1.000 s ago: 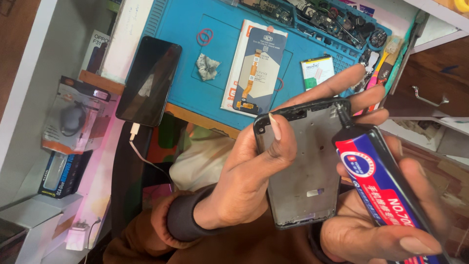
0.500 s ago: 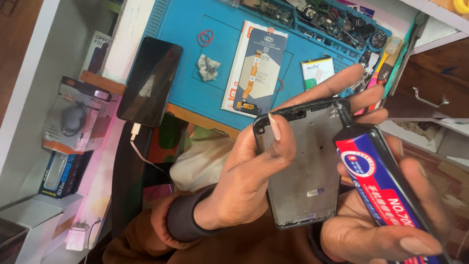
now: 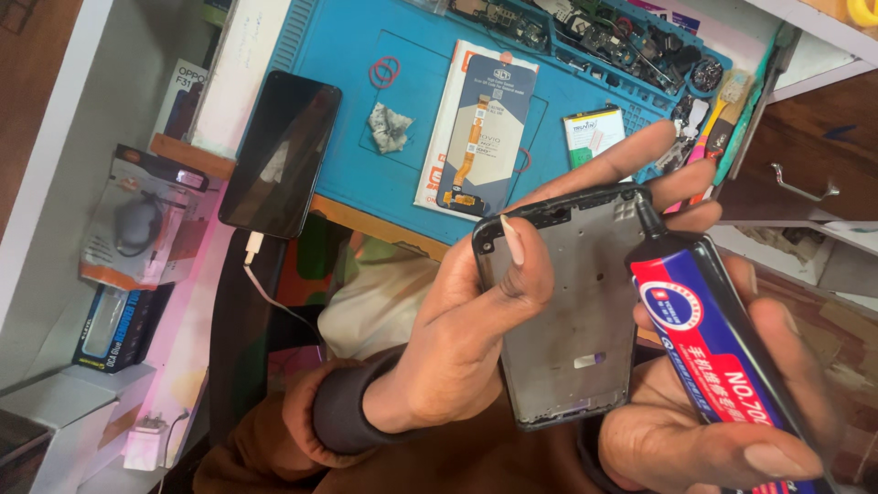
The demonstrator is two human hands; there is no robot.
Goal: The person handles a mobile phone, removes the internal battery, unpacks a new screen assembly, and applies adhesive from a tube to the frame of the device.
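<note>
My left hand [image 3: 457, 338] grips a bare grey phone frame [image 3: 572, 311] by its left edge, thumb over the top-left corner, fingers reaching behind it. My right hand [image 3: 722, 402] holds a black glue tube with a red and blue label [image 3: 713, 338]. The tube's thin black nozzle touches the frame's top-right edge. Behind, on the blue work mat [image 3: 347, 128], lie a replacement screen panel with an orange flex cable [image 3: 480, 128], a small battery [image 3: 594, 133] and a crumpled grey wipe [image 3: 389, 128].
A black phone [image 3: 279, 155] on a white charging cable lies at the mat's left edge. Trays of small parts and tools [image 3: 640, 46] line the mat's far side. Boxed goods [image 3: 137, 220] sit on the white shelf at left. A wooden drawer with a metal handle [image 3: 800, 183] is at right.
</note>
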